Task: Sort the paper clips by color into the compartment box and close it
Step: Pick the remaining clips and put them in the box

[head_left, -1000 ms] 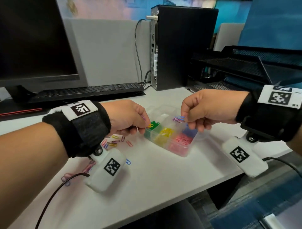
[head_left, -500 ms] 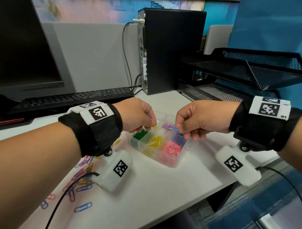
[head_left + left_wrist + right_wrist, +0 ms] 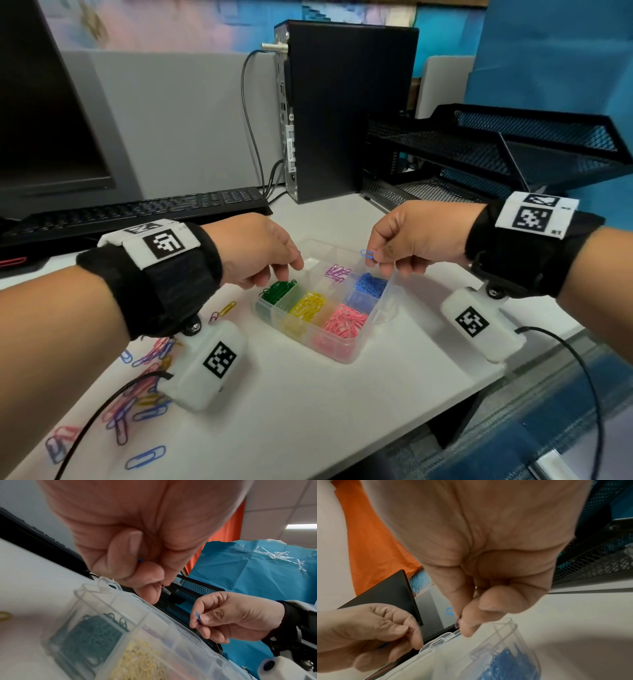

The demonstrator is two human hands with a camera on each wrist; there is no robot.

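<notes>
Your right hand fills the upper centre of the frame, thumb and forefinger pinched together on a blue paper clip that juts out to their left. Your left hand enters from the lower left, fingers curled, tips just above the far rim of the clear compartment box at lower centre. A compartment at the bottom holds blue clips. The white bench runs across the right. Orange material stands upper left; black mesh tray upper right.
</notes>
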